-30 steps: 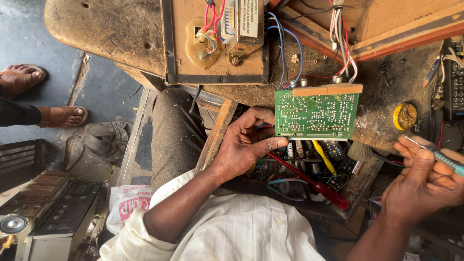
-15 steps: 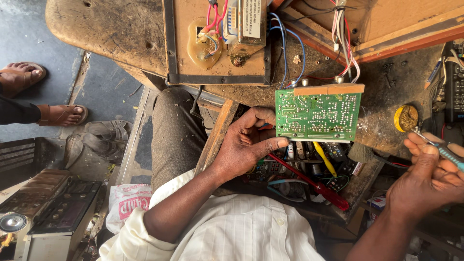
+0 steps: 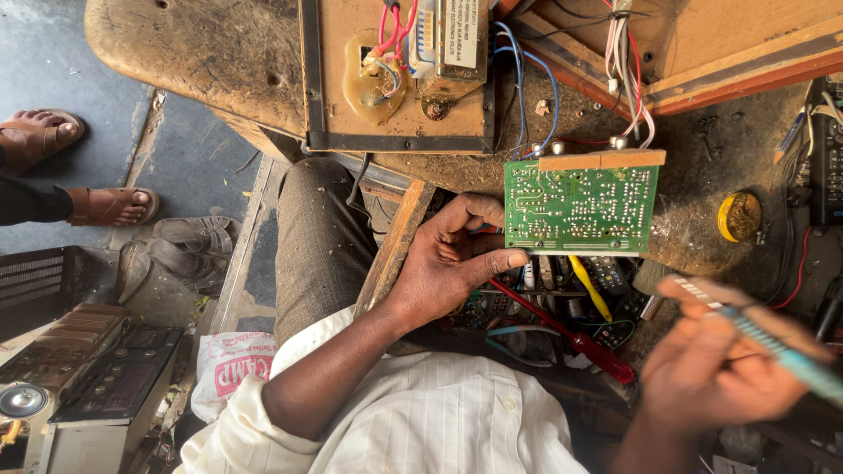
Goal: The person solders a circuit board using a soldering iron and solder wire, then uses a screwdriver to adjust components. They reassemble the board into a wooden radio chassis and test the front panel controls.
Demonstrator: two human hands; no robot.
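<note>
a worn, dusty wooden workbench (image 3: 219,61) fills the far side of the scene, with a brown panel carrying a small transformer (image 3: 448,44) and red and blue wires. the green rectangular circuit board (image 3: 580,209) stands at the bench's near edge. the left hand (image 3: 452,263) is closed on the board's left edge, thumb on the near corner. the right hand (image 3: 720,369), blurred at the near right, is well apart from the board, fingers clamped on a light-blue-handled tool (image 3: 773,338). a red-handled screwdriver (image 3: 571,333) lies just below the board.
</note>
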